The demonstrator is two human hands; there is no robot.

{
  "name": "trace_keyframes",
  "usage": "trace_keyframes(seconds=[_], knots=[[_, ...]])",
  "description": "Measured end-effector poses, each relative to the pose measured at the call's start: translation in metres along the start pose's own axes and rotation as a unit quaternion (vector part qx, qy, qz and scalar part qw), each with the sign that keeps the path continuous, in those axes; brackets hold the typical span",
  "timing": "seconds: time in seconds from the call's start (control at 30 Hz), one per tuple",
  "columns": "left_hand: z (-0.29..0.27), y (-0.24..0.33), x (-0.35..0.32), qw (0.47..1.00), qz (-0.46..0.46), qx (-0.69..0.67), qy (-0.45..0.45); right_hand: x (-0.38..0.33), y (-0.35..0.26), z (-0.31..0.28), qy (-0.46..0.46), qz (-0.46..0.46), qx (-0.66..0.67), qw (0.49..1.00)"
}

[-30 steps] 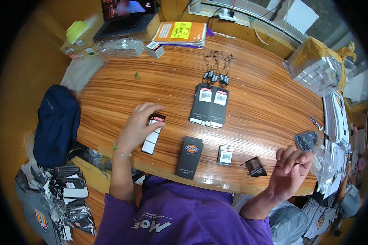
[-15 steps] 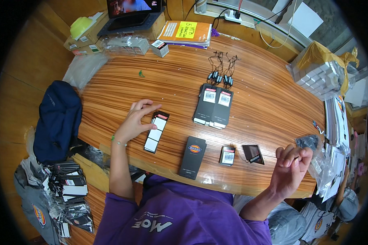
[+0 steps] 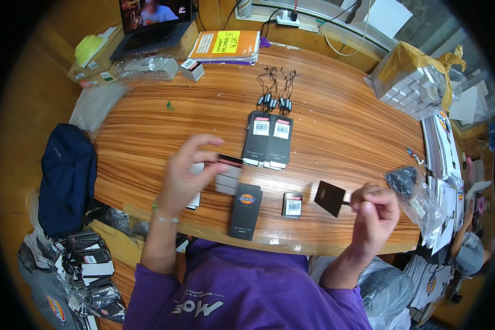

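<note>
At the lower right, my right hand (image 3: 373,213) is curled, fingertips pinching the string (image 3: 346,204) of a small dark tag (image 3: 329,199). It looks light and swingy; the string seems a good hold. Left of the middle, my left hand (image 3: 182,179), half open, pinches a striped card (image 3: 227,183) by its top edge. It looks thin, stiff, maybe bendable. Farther up, gray tags (image 3: 268,144) lie flat.

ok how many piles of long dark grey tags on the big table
3: a left corded pile and a right corded pile side by side, plus an uncorded pile nearer the front. Tags lower in each are mostly hidden.
</note>
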State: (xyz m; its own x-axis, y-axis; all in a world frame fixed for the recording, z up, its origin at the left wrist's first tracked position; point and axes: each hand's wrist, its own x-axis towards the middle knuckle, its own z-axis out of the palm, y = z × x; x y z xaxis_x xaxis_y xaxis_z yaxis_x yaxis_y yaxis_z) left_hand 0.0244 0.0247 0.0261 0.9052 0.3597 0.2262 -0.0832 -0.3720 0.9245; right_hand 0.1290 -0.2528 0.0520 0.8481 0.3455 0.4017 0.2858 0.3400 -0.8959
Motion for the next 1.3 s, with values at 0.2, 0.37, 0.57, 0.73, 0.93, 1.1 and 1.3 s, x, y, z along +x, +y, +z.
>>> trace_keyframes(seconds=[0.2, 0.37, 0.57, 0.73, 0.93, 1.1, 1.3], knots=[[0.085, 0.028, 0.012, 0.993, 0.106, -0.048, -0.009, -0.003, 0.013, 0.029, 0.004, -0.012, -0.249, 0.968], [0.105, 0.042, 0.012, 0.989, 0.138, -0.032, -0.049, -0.002, 0.011, 0.031, 0.02, -0.022, -0.274, 0.961], [0.109, 0.04, 0.012, 0.984, 0.162, -0.041, -0.069, -0.004, 0.013, 0.026, 0.03, -0.043, -0.287, 0.956], [0.107, 0.045, 0.016, 0.976, 0.205, 0.001, -0.077, -0.005, 0.016, 0.025, 0.04, -0.061, -0.309, 0.948], [0.107, 0.046, 0.023, 0.952, 0.294, 0.064, -0.065, -0.005, 0.019, 0.027, 0.073, -0.068, -0.29, 0.952], [0.103, 0.044, 0.025, 0.946, 0.301, 0.074, -0.098, -0.009, 0.02, 0.023, 0.103, 0.025, -0.124, 0.987], [0.104, 0.047, 0.026, 0.932, 0.327, 0.119, -0.104, -0.004, 0.023, 0.012, 0.079, 0.087, 0.048, 0.992]])
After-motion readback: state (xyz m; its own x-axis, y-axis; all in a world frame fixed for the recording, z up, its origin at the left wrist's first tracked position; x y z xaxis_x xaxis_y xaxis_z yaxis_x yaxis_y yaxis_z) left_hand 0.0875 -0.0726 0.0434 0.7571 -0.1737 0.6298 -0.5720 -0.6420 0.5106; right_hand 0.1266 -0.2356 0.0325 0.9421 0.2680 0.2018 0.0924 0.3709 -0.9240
